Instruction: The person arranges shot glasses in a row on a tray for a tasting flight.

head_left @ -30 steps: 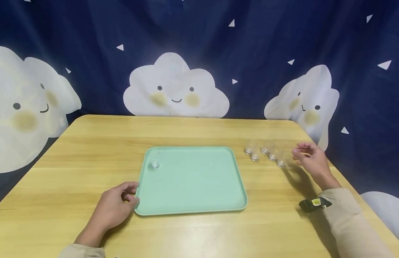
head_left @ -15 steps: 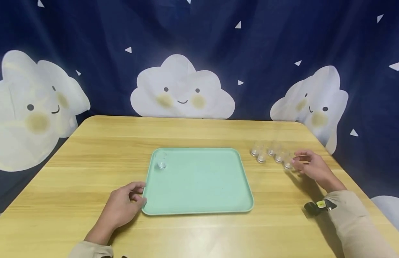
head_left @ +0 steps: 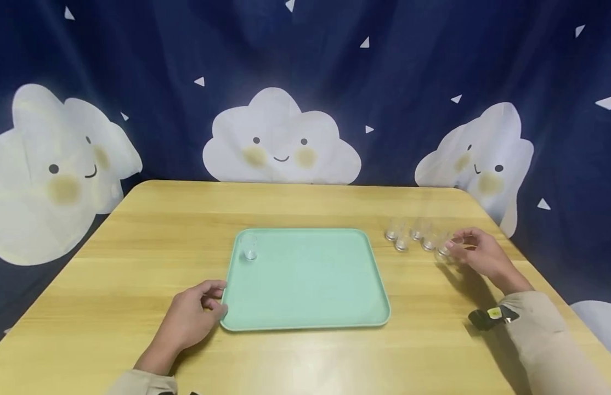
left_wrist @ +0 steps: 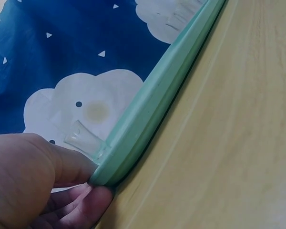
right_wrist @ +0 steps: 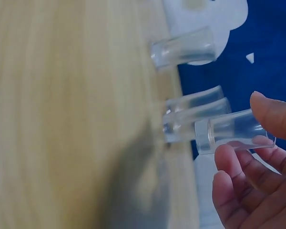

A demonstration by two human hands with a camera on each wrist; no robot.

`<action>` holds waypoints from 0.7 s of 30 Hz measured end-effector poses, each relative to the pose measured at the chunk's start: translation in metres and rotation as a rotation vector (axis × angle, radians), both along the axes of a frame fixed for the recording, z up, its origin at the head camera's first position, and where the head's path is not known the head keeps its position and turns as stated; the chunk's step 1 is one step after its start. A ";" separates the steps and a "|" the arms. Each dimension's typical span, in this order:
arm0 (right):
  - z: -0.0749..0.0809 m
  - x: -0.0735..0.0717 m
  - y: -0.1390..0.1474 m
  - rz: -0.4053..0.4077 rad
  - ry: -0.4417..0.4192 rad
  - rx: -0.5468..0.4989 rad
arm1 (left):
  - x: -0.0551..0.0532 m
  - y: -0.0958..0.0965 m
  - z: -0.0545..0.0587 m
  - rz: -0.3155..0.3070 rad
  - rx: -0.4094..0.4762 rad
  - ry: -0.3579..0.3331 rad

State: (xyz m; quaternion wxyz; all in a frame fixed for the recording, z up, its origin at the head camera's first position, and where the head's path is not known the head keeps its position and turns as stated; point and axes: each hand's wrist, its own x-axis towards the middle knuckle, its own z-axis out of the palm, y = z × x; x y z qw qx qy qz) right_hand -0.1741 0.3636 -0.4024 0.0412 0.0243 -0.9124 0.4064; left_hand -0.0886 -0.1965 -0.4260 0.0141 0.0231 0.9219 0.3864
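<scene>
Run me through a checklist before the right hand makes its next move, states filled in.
1. Left hand steadying the tray: ok, thumb and finger pinch its edge.
2. Right hand on the nearest glass: ok, thumb and fingers round it.
3. That glass lifted off the table: cannot tell.
4. Glass on the tray upright: ok, near the far left corner.
5. Other glasses well away from the right hand: not ok, they stand close by.

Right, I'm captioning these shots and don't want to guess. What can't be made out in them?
Head view: any print on the yellow label is too small to read.
Head view: the left sleeve is cut off by the bottom edge.
Left wrist view: the tray hides its floor behind its raised rim.
Right wrist view: the overlapping pair of glasses is blurred; the thumb partly covers the mouth of the nearest glass.
</scene>
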 end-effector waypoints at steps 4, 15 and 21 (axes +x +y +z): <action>0.009 0.001 -0.003 -0.001 0.058 0.033 | 0.002 0.002 -0.004 0.009 -0.001 0.000; 0.031 0.005 -0.017 -0.009 0.098 -0.049 | 0.001 0.002 -0.009 0.018 -0.004 -0.030; 0.037 -0.001 -0.031 0.014 0.106 -0.104 | 0.000 0.002 -0.006 0.002 -0.013 -0.016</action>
